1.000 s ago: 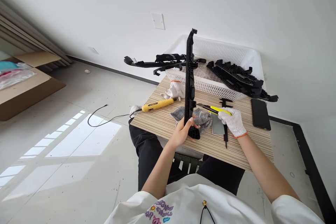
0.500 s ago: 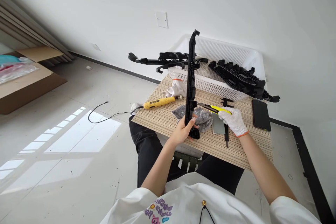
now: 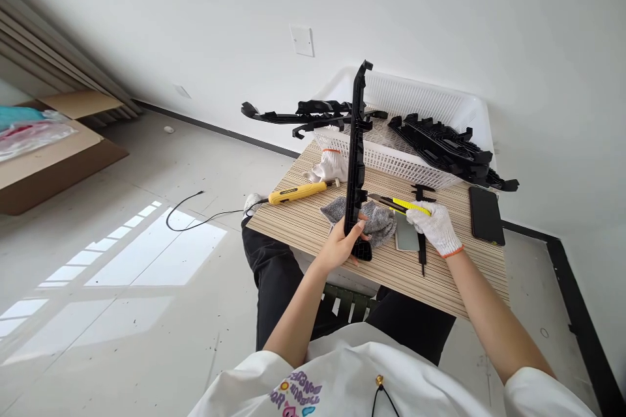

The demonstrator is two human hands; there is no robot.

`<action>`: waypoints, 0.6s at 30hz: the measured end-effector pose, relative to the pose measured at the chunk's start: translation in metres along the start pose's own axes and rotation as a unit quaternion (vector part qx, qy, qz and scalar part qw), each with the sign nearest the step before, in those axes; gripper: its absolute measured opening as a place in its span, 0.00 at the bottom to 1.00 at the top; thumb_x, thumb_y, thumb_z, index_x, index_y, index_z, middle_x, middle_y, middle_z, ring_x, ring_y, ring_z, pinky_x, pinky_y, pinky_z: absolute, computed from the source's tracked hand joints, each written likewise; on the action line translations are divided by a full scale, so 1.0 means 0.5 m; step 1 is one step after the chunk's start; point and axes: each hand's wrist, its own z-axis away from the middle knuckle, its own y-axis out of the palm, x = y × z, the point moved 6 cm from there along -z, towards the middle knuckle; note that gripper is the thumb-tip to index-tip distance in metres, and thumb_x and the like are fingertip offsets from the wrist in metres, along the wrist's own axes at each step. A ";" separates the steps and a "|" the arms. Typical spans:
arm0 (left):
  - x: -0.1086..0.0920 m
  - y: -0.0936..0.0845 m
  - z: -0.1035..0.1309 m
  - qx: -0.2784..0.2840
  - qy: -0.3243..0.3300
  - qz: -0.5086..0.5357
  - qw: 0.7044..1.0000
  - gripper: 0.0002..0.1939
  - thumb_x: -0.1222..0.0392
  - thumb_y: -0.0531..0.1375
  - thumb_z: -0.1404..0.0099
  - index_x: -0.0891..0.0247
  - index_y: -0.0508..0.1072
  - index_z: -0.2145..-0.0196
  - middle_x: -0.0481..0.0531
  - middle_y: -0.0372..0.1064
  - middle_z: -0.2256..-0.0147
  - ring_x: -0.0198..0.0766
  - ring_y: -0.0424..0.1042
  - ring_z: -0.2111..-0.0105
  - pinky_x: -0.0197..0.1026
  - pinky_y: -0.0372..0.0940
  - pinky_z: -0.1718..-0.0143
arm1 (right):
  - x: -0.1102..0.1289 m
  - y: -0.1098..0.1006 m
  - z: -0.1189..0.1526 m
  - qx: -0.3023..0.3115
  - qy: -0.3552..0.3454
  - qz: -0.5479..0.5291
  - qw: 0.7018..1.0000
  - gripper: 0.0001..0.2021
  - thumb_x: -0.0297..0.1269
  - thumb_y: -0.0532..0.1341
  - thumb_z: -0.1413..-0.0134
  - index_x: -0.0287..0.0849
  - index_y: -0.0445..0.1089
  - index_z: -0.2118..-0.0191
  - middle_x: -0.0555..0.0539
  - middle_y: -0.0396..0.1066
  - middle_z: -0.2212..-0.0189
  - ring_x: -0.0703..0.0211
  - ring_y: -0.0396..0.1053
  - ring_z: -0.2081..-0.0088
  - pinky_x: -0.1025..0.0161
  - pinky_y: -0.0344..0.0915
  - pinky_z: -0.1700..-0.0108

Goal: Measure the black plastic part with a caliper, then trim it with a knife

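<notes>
My bare left hand [image 3: 341, 244] is closed round the lower end of a long black plastic strip [image 3: 355, 156], which stands upright with clips along its right edge. In a white knit glove, my right hand [image 3: 433, 225] grips a yellow utility knife [image 3: 405, 205]. The blade points left and its tip is close to the strip's right edge; whether it touches I cannot tell. Behind my left hand lies a crumpled grey cloth [image 3: 383, 225]. Beneath the right hand are a grey-green flat piece [image 3: 407, 234] and a black caliper [image 3: 422, 257], partly covered.
A white plastic basket [image 3: 425, 88] at the table's back holds several black strips [image 3: 440, 143], some sticking out over its rims. A yellow corded tool [image 3: 298, 193], a white glove [image 3: 328, 166] and a black phone [image 3: 486, 215] lie on the striped table [image 3: 293, 228]. An opened cardboard box [image 3: 63, 169] stands left.
The view has shifted very slightly. Both hands, the strip and the knife stay almost in the same place, with the blade still beside the strip's right edge.
</notes>
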 end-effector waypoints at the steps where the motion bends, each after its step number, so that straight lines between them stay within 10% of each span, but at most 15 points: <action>1: 0.001 0.000 0.000 0.001 0.000 0.000 1.000 0.30 0.32 0.58 0.32 0.60 0.69 0.46 0.53 0.68 0.68 0.55 0.77 0.54 0.36 0.72 0.86 | -0.001 -0.001 0.000 0.001 -0.001 0.002 1.000 0.22 0.50 0.73 0.62 0.36 0.80 0.64 0.51 0.68 0.82 0.68 0.56 0.82 0.67 0.53 0.79; 18: -0.001 0.001 0.000 0.013 0.006 0.011 1.000 0.31 0.32 0.58 0.32 0.60 0.69 0.47 0.51 0.68 0.69 0.53 0.80 0.59 0.36 0.71 0.87 | 0.010 -0.003 0.013 0.018 -0.015 0.031 0.999 0.24 0.51 0.72 0.59 0.36 0.79 0.61 0.51 0.68 0.81 0.66 0.58 0.81 0.65 0.56 0.78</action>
